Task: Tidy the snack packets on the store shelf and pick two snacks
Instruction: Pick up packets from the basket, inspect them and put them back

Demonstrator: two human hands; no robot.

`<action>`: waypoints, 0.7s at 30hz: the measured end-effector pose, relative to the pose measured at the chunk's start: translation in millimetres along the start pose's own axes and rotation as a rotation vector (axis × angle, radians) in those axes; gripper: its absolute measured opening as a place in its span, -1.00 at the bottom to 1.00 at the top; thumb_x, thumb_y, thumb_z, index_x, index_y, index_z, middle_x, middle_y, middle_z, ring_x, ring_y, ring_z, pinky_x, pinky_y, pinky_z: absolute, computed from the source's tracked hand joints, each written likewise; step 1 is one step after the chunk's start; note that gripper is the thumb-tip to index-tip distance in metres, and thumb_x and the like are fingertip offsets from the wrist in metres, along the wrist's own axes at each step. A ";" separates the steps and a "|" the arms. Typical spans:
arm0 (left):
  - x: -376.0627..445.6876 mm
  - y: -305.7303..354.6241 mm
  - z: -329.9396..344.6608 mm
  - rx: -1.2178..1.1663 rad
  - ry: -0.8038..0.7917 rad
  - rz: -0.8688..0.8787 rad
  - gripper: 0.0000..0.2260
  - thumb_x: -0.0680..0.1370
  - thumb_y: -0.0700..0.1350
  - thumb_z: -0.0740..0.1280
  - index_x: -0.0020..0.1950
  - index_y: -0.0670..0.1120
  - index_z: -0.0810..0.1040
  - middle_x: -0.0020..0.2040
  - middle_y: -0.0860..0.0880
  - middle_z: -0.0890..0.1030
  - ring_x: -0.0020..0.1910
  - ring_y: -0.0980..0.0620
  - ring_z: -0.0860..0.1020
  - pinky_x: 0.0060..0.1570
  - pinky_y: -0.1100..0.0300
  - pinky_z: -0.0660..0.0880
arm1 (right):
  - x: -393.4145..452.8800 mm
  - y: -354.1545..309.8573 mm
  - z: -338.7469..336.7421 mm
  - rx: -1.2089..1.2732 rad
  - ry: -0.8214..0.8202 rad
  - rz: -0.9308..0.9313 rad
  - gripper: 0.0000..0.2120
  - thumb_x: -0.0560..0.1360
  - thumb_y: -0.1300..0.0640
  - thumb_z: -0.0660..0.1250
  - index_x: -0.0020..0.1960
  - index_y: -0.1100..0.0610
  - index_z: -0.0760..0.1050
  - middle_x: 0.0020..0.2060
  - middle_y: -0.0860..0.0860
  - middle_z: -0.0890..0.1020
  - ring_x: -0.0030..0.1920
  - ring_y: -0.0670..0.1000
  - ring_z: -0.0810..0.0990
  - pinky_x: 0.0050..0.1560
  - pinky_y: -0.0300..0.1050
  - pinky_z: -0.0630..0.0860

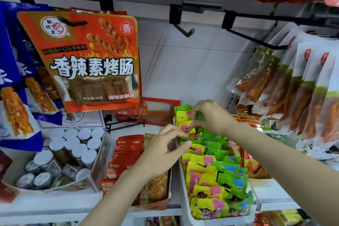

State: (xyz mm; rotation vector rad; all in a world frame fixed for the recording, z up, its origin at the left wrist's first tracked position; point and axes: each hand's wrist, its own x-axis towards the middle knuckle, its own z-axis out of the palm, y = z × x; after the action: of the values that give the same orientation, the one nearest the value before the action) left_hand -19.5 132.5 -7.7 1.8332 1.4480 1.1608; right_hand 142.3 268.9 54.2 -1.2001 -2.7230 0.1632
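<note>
Head view: both hands reach into a white tray (pixel 184 185) on the shelf (pixel 45 205), packed with small yellow-pink and green-blue packets (pixel 218 174) in rows. Right hand (pixel 211 117) at the tray's far end, grip narrow, fingers pinching a yellow-pink packet (pixel 185 124) at its top edge. Left hand (pixel 163 154) just beside it over the tray's left rim, thumb and fingers curled close at the edge of a green packet (pixel 189 140); cannot tell if it actually holds it. Left forearm crosses over a red box (pixel 126 154) of red sachets, partly hiding it. Further left, a carton of white-capped jars (pixel 73 148). Big orange bag (pixel 88 60) hangs on a hook above, blue bags (pixel 16 82) beside it at left. Empty black hook (pixel 183 30) at centre. Clear bags of orange sticks (pixel 293 86) hang at right, near the right arm. Orange packs (pixel 255 167) sit just right of the tray.
</note>
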 end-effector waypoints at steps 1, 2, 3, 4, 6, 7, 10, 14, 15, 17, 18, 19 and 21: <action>0.0 0.7 0.1 0.000 0.005 -0.003 -0.77 0.57 0.09 0.34 0.14 0.01 0.63 0.09 0.17 0.52 0.12 0.24 0.52 0.15 0.28 0.41 | 0.5 -1.5 -0.1 -0.012 -0.021 -0.020 -0.79 0.40 -0.07 0.51 -0.05 0.01 0.61 -0.02 -0.06 0.63 0.08 0.01 0.52 0.15 -0.03 0.43; -0.1 1.6 0.2 -0.001 0.009 -0.009 -0.77 0.57 0.09 0.34 0.13 0.02 0.63 0.07 0.16 0.52 0.08 0.21 0.52 0.13 0.24 0.43 | 0.1 -3.6 -0.5 -0.026 -0.050 -0.046 -0.81 0.43 -0.05 0.49 -0.04 0.02 0.60 -0.03 -0.06 0.64 0.07 0.00 0.52 0.15 -0.03 0.43; 0.0 2.8 0.2 -0.004 0.009 -0.019 -0.77 0.57 0.10 0.34 0.13 0.02 0.63 0.04 0.14 0.51 0.03 0.17 0.53 0.11 0.18 0.45 | -1.6 -5.3 -1.5 -0.030 -0.081 -0.072 -0.83 0.46 -0.03 0.47 -0.04 0.04 0.58 -0.06 -0.05 0.64 0.04 0.01 0.54 0.13 -0.02 0.45; 0.1 3.8 0.3 -0.008 0.008 -0.030 -0.77 0.56 0.11 0.34 0.12 0.03 0.63 0.02 0.11 0.50 -0.02 0.11 0.54 0.09 0.10 0.46 | -4.3 -6.0 -4.0 -0.021 -0.099 -0.089 -0.84 0.48 0.00 0.44 -0.05 0.06 0.55 -0.11 -0.03 0.65 -0.02 0.04 0.57 0.07 -0.01 0.48; 0.1 4.8 0.1 -0.011 0.012 -0.042 -0.77 0.56 0.13 0.34 0.10 0.04 0.62 -0.03 0.11 0.48 -0.08 0.01 0.54 0.05 0.03 0.46 | -11.7 -3.5 -14.2 0.030 -0.038 -0.095 -0.84 0.53 0.04 0.40 -0.05 0.11 0.49 -0.24 0.03 0.66 -0.19 0.09 0.59 -0.09 0.01 0.51; -0.2 4.7 0.2 -0.013 0.016 -0.045 -0.78 0.56 0.12 0.34 0.10 0.05 0.62 -0.06 0.11 0.46 -0.11 0.00 0.53 0.03 0.02 0.47 | -15.8 0.2 -22.1 0.080 0.036 -0.081 -0.85 0.54 0.07 0.39 -0.06 0.13 0.46 -0.28 0.04 0.66 -0.27 0.10 0.58 -0.15 0.01 0.51; -1.8 3.4 1.7 -0.009 0.013 -0.061 -0.82 0.56 0.12 0.35 0.09 0.08 0.61 -0.08 0.12 0.44 -0.12 0.00 0.52 0.00 0.04 0.45 | -29.6 13.2 -51.4 0.296 0.214 0.035 -0.85 0.53 0.18 0.40 -0.11 0.13 0.42 -0.25 0.07 0.68 -0.28 0.08 0.68 -0.20 -0.06 0.58; -1.6 0.8 5.9 0.003 -0.014 -0.103 -0.81 0.55 0.14 0.36 0.12 0.13 0.56 -0.01 0.15 0.45 -0.06 0.11 0.53 -0.05 0.18 0.46 | -49.9 25.3 -86.7 0.815 0.401 0.221 -0.88 0.51 0.27 0.39 -0.08 0.11 0.47 -0.17 0.16 0.70 -0.17 0.10 0.72 -0.18 -0.13 0.66; -0.8 1.5 6.5 0.022 -0.020 -0.118 -0.80 0.55 0.16 0.36 0.13 0.15 0.52 0.03 0.19 0.46 -0.01 0.23 0.52 -0.05 0.30 0.43 | -56.2 26.5 -96.0 0.906 0.446 0.240 -0.91 0.51 0.26 0.38 -0.01 0.13 0.51 -0.17 0.14 0.72 -0.16 0.10 0.72 -0.18 -0.15 0.67; 2.1 5.4 7.9 0.014 -0.028 -0.180 -0.73 0.54 0.19 0.35 0.18 0.19 0.40 0.15 0.26 0.47 0.11 0.40 0.45 0.01 0.47 0.34 | -68.0 26.1 -108.2 0.987 0.491 0.239 -0.87 0.53 0.22 0.36 0.07 0.19 0.56 -0.20 0.05 0.74 -0.19 0.01 0.73 -0.22 -0.26 0.63; 4.3 10.2 8.6 -0.021 -0.020 -0.226 -0.69 0.54 0.20 0.34 0.21 0.19 0.35 0.20 0.24 0.47 0.14 0.40 0.43 0.04 0.48 0.32 | -73.4 23.5 -111.2 0.997 0.499 0.236 -0.86 0.54 0.21 0.36 0.07 0.21 0.58 -0.22 0.00 0.74 -0.22 -0.04 0.72 -0.23 -0.30 0.62; 7.0 15.8 9.3 -0.075 -0.001 -0.278 -0.65 0.55 0.21 0.33 0.25 0.17 0.32 0.25 0.20 0.46 0.16 0.38 0.42 0.06 0.47 0.32 | -77.8 20.5 -112.6 1.008 0.507 0.243 -0.86 0.54 0.20 0.36 0.07 0.21 0.60 -0.24 -0.02 0.74 -0.24 -0.07 0.71 -0.23 -0.29 0.62; 11.7 26.6 11.0 -0.199 0.056 -0.391 -0.57 0.55 0.22 0.30 0.35 0.12 0.34 0.31 0.09 0.42 0.22 0.23 0.43 0.14 0.37 0.31 | -83.4 13.6 -112.9 1.044 0.527 0.272 -0.85 0.54 0.20 0.36 0.09 0.20 0.61 -0.26 -0.02 0.73 -0.28 -0.08 0.69 -0.19 -0.19 0.66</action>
State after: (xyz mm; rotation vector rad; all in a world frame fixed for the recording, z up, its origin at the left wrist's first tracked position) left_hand 4.0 137.2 12.2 1.3187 1.5713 1.1161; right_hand 229.1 220.2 154.1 -1.0283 -1.5922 0.9823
